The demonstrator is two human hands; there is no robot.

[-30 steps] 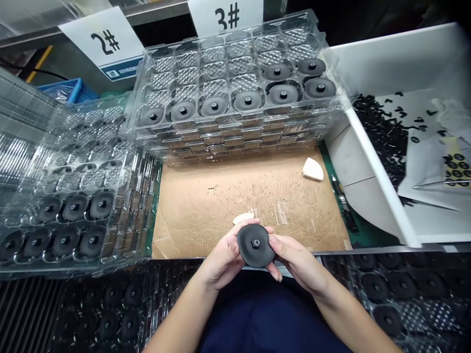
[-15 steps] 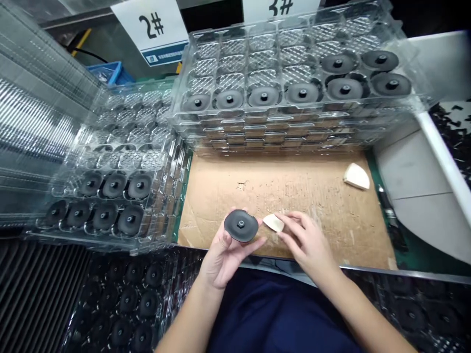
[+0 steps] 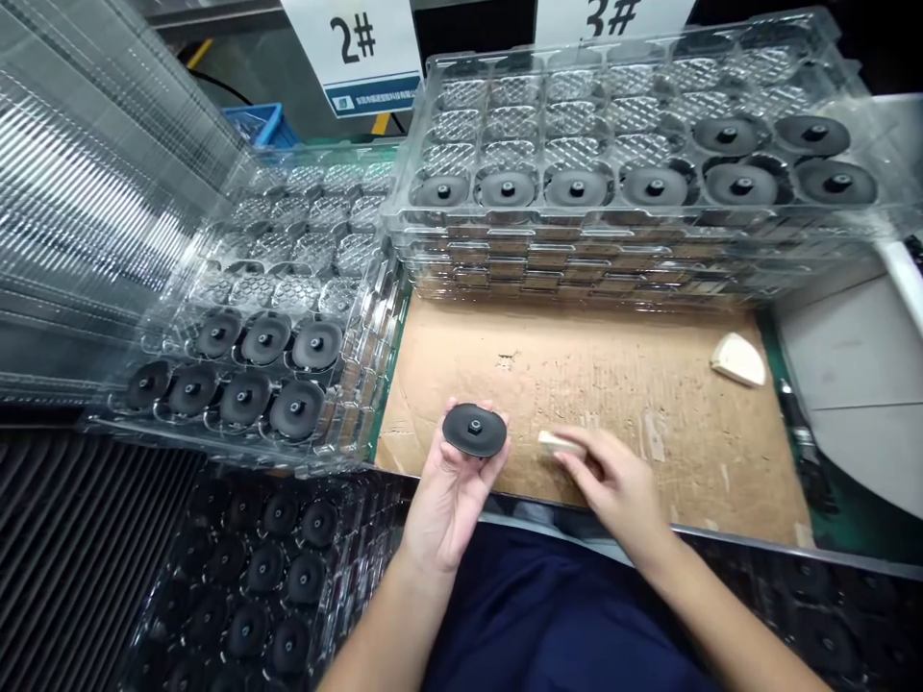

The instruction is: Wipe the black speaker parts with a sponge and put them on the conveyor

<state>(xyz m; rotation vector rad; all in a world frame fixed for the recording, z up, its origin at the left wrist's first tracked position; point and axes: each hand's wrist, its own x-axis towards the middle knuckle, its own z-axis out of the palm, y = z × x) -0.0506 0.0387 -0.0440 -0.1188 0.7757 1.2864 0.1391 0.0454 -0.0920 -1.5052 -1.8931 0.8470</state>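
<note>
My left hand (image 3: 451, 500) is palm up and holds a black round disc with a centre stud (image 3: 474, 430) on its fingers. My right hand (image 3: 618, 481) rests on the cardboard sheet (image 3: 635, 384), its fingers over a cream foam wedge (image 3: 559, 442). A second cream foam wedge (image 3: 737, 360) lies apart at the sheet's far right. My hands are apart, and the disc does not touch the wedge.
Two stacks of clear plastic trays (image 3: 635, 125) (image 3: 288, 250) hold black discs in pockets, behind labels 2# and 3#. More discs fill a tray (image 3: 278, 577) at lower left. A dark pen-like tool (image 3: 797, 428) lies by the sheet's right edge.
The right hand has let go of the disc and moved onto the near wedge, which it has lifted from the cardboard. The left hand alone holds the disc. The view has swung, shifting the scene rightward.
</note>
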